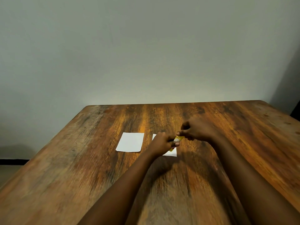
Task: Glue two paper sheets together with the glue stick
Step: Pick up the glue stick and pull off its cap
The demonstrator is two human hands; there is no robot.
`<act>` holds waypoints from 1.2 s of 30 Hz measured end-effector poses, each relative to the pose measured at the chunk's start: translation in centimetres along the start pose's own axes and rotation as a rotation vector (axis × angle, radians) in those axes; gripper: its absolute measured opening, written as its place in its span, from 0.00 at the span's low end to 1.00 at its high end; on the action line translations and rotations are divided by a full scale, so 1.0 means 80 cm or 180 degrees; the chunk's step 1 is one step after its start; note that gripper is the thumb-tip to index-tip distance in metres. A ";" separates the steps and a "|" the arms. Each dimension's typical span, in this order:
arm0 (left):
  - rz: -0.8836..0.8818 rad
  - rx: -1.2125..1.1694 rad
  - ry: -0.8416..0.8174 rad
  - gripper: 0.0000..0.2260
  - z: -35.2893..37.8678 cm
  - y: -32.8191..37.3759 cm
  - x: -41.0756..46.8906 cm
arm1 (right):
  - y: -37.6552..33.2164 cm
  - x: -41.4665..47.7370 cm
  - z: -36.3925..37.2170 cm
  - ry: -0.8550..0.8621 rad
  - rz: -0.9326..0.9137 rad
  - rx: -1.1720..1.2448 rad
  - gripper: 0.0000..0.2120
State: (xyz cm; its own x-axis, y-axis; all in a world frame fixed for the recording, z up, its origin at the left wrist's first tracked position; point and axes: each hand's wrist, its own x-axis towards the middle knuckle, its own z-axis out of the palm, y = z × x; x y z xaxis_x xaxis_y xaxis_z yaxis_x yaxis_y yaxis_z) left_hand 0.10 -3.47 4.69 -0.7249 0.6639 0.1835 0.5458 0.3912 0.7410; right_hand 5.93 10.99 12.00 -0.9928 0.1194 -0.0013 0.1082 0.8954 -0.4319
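Observation:
Two small white paper sheets lie flat on the wooden table (pixel 81 159). The left sheet (pixel 130 142) is fully in view. The right sheet (pixel 171 153) is mostly hidden under my hands. A yellow glue stick (pixel 178 139) is held between both hands just above the right sheet. My left hand (pixel 162 143) grips its lower part. My right hand (pixel 196 129) pinches its upper end with thumb and fingers. Whether the cap is on cannot be made out through the blur.
The table's far edge (pixel 170 103) meets a plain pale wall. Its left edge (pixel 32 158) runs diagonally toward me, with floor and a dark skirting strip (pixel 13 161) beyond it.

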 end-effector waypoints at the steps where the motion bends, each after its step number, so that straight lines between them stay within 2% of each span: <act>1: -0.0003 -0.0005 -0.0001 0.13 -0.001 -0.001 -0.001 | -0.001 -0.003 -0.002 -0.0023 -0.0084 0.0015 0.09; 15: -0.0162 -0.0459 -0.0469 0.10 -0.013 0.002 -0.007 | -0.001 -0.017 0.001 0.0219 -0.0705 0.0369 0.08; 19: -0.0234 -0.0610 -0.0744 0.10 -0.022 0.002 -0.011 | 0.001 -0.020 0.005 0.0183 -0.0845 0.0736 0.09; 24: -0.0259 -0.0670 -0.0837 0.09 -0.028 0.000 -0.016 | -0.001 -0.019 0.002 -0.0114 -0.0685 0.1329 0.09; 26: -0.0305 -0.0627 -0.0788 0.10 -0.028 -0.001 -0.016 | -0.005 -0.016 0.002 -0.0060 -0.0548 0.1197 0.08; 29: -0.0357 -0.0619 -0.0716 0.11 -0.026 -0.001 -0.016 | -0.011 -0.012 0.006 0.0097 -0.0220 0.0364 0.11; 33: -0.0478 -0.0812 -0.0878 0.12 -0.025 -0.002 -0.020 | -0.015 -0.011 0.008 0.0056 -0.0336 0.0039 0.06; 36: -0.0599 -0.1032 -0.0890 0.13 -0.026 -0.005 -0.023 | -0.008 -0.015 0.002 0.0084 -0.0373 0.1044 0.08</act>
State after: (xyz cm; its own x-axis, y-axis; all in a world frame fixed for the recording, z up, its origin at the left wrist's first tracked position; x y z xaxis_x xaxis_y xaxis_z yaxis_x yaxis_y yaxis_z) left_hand 0.32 -6.14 5.40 -0.6334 0.7642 -0.1217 0.2240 0.3316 0.9164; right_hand 7.02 10.21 12.12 -0.9955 0.0389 0.0868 -0.0325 0.7186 -0.6947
